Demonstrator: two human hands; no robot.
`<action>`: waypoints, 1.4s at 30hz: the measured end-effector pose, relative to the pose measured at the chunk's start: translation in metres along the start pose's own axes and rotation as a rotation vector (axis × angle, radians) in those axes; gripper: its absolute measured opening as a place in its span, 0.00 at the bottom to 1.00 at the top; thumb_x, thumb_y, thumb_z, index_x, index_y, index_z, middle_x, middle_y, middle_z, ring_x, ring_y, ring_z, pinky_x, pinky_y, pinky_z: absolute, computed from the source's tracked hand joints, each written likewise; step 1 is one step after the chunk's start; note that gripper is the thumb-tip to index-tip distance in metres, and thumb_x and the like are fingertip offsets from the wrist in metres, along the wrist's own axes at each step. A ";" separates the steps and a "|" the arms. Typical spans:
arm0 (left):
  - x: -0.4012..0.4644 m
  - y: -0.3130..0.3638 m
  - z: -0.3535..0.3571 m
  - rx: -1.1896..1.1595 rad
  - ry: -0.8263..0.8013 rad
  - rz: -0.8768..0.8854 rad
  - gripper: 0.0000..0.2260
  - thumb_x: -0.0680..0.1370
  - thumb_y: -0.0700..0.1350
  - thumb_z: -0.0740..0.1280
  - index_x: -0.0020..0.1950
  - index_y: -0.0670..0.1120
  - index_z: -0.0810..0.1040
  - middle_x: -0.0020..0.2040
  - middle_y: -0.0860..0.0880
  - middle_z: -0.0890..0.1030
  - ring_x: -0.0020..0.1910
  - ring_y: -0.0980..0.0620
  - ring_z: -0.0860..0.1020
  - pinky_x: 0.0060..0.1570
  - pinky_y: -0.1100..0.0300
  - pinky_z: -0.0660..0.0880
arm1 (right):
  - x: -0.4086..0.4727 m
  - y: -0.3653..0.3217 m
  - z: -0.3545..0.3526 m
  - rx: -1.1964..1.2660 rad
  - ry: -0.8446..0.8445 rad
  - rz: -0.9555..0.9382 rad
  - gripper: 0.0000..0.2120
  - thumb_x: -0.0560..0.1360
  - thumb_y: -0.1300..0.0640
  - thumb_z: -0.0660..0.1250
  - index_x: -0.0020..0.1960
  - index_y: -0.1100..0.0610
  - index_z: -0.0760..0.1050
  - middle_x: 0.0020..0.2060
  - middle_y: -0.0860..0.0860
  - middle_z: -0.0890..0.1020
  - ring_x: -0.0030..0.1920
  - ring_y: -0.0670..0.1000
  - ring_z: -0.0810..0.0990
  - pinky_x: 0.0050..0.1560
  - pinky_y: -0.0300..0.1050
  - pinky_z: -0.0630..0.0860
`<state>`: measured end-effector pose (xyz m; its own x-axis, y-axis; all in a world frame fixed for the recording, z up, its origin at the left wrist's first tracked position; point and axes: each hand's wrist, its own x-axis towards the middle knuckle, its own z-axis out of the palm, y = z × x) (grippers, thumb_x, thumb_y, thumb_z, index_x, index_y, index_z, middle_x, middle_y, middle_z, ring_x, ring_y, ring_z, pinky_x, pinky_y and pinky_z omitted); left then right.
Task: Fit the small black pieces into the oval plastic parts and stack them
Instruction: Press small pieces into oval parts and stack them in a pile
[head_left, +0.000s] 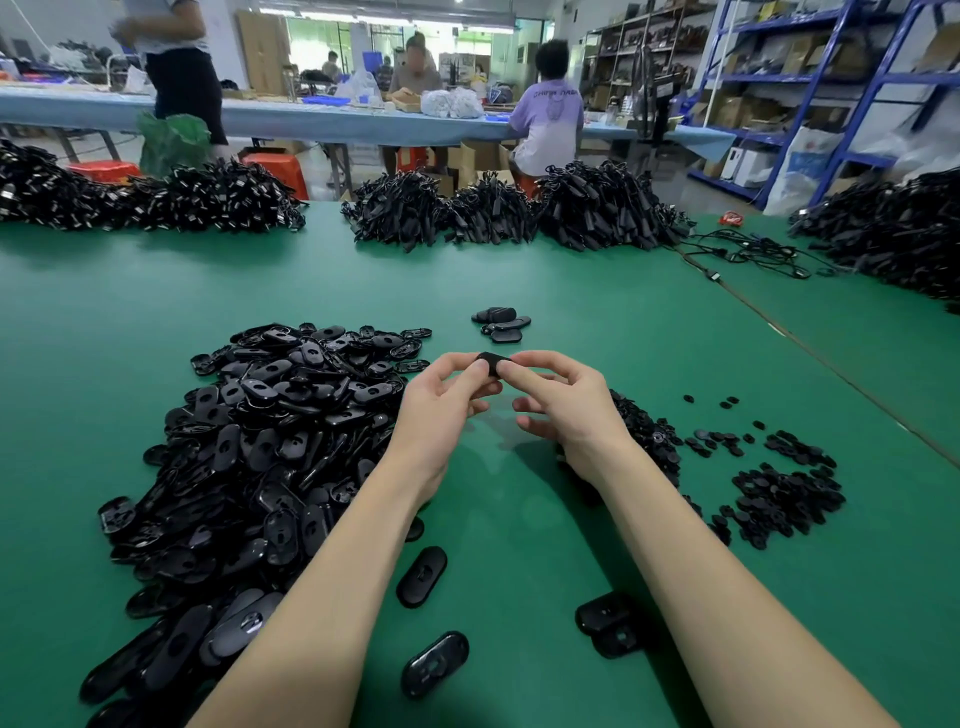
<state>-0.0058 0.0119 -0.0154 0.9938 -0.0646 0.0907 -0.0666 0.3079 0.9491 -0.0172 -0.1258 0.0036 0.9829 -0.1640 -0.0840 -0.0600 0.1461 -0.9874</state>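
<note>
1. Two bare forearms reach in from the near edge of the green table (519, 545); no sleeve shows anywhere along them.
2. The left hand (441, 410) wears no glove, ring or wrist strap.
3. The right hand (566, 410) is likewise uncovered, its wrist free of watch or band.
4. Fingernails are short and unpainted.
5. Both forearms look slim and smooth, unmarked by tape.

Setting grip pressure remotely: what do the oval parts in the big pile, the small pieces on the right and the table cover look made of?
Oval parts: apparently hard moulded plastic, glossy black; light glints off their smooth faces. Small pieces: black and duller, with few glints; plastic or rubber, cannot tell. Table cover: green matte mat, evenly coloured with soft shadows; likely rubber or vinyl.
</note>
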 end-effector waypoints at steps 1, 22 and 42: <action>0.000 0.001 0.000 -0.047 -0.016 -0.023 0.05 0.82 0.39 0.65 0.49 0.44 0.80 0.41 0.50 0.85 0.43 0.55 0.83 0.43 0.66 0.76 | 0.000 -0.002 -0.002 0.008 -0.029 0.019 0.09 0.72 0.57 0.79 0.49 0.55 0.84 0.35 0.48 0.83 0.29 0.45 0.79 0.31 0.37 0.78; -0.003 0.021 -0.008 -0.031 -0.117 -0.164 0.05 0.78 0.32 0.67 0.50 0.39 0.81 0.39 0.45 0.86 0.38 0.54 0.84 0.41 0.68 0.79 | 0.000 -0.016 -0.017 -0.030 -0.248 0.052 0.04 0.74 0.64 0.75 0.47 0.59 0.82 0.35 0.54 0.84 0.35 0.47 0.83 0.38 0.36 0.80; -0.004 0.013 -0.008 0.056 -0.083 -0.106 0.04 0.76 0.31 0.70 0.49 0.38 0.81 0.40 0.43 0.86 0.38 0.52 0.85 0.43 0.67 0.80 | 0.000 -0.014 -0.015 -0.267 -0.126 -0.087 0.04 0.73 0.68 0.74 0.47 0.64 0.82 0.36 0.55 0.86 0.34 0.50 0.84 0.42 0.42 0.83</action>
<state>-0.0103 0.0238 -0.0062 0.9848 -0.1731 0.0112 0.0314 0.2415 0.9699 -0.0191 -0.1426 0.0155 0.9992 -0.0398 0.0027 -0.0024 -0.1275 -0.9918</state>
